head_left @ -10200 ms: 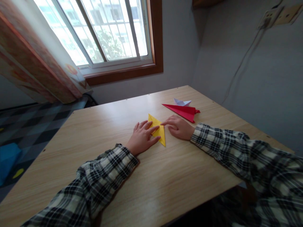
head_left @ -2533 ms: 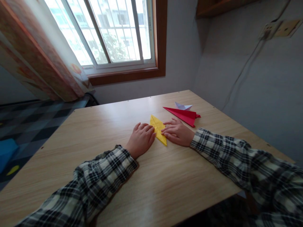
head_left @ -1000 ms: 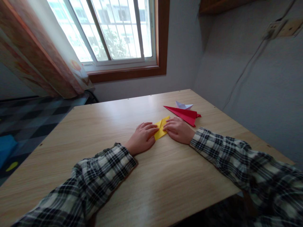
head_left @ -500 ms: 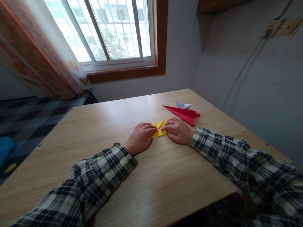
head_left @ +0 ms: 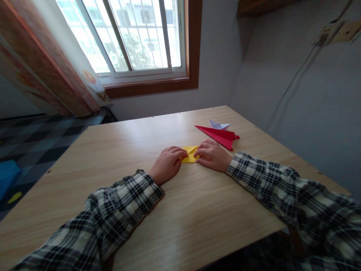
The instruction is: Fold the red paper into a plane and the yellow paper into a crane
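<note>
A small folded piece of yellow paper (head_left: 190, 155) lies on the wooden table (head_left: 158, 218), with a slanting folded edge across its upper part. My left hand (head_left: 167, 162) is closed on its left end, fingertips pressed on the paper. At the right end my right hand (head_left: 213, 155) grips the paper between bent fingers and thumb. Both ends of the paper are partly hidden under the fingers. Just beyond my right hand rests a red paper plane (head_left: 218, 136), and behind that a white paper boat (head_left: 219, 125).
A window (head_left: 141, 37) with bars outside is beyond the table, a patterned curtain (head_left: 50, 56) to its left. On the left, a checked surface (head_left: 56, 137) bears a blue object (head_left: 8, 177). A cable (head_left: 290, 82) hangs from a wall socket (head_left: 328, 34) at the right.
The yellow paper has turned slightly and now lies straighter between my hands. Both hands keep their hold with only small finger shifts. The view has moved a little.
</note>
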### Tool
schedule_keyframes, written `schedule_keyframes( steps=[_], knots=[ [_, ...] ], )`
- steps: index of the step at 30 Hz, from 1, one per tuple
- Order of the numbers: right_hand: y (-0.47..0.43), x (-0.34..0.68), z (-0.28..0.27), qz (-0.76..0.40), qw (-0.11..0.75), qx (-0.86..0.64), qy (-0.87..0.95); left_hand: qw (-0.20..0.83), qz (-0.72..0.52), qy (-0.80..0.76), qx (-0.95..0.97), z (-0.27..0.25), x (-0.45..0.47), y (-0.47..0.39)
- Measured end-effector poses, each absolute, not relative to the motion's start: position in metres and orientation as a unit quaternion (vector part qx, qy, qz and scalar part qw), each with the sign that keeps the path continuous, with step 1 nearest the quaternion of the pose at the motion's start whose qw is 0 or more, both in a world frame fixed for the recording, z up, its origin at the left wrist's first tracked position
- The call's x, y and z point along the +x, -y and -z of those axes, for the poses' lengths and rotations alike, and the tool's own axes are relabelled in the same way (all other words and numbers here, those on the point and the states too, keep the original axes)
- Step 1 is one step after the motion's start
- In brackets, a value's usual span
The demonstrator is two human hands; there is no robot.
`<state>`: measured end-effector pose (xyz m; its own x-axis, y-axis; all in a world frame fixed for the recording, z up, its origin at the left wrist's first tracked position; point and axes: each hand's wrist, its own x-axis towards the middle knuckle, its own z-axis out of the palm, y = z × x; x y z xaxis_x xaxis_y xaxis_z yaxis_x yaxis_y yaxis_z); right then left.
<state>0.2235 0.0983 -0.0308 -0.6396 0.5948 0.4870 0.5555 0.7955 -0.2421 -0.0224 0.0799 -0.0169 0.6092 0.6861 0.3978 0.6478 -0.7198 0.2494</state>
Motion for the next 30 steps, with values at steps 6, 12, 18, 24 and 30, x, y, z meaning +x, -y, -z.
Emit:
schedule_keyframes(
  steps=[6, 12, 18, 24, 30],
  knots=[
    [-0.0993, 0.2233, 0.0319, -0.033, 0.282, -0.324, 0.902, 0.03, -0.21, -0.38, 0.9, 0.0124, -0.0203, -0.0787],
    [-0.0996, 0.2234, 0.0317, -0.034, 0.283, -0.329, 0.9, 0.024, -0.203, -0.382, 0.901, 0.0128, -0.0211, -0.0799],
    [-0.0989, 0.2232, 0.0308, -0.034, 0.28, -0.33, 0.901, 0.028, -0.213, -0.38, 0.9, 0.0134, -0.021, -0.08],
    [-0.0998, 0.2238, 0.0307, -0.031, 0.282, -0.327, 0.901, 0.029, -0.221, -0.378, 0.899, 0.0118, -0.0197, -0.0783],
    [-0.1015, 0.2235, 0.0319, -0.019, 0.286, -0.33, 0.899, 0.033, -0.229, -0.379, 0.896, 0.0145, -0.0208, -0.0793]
  ],
)
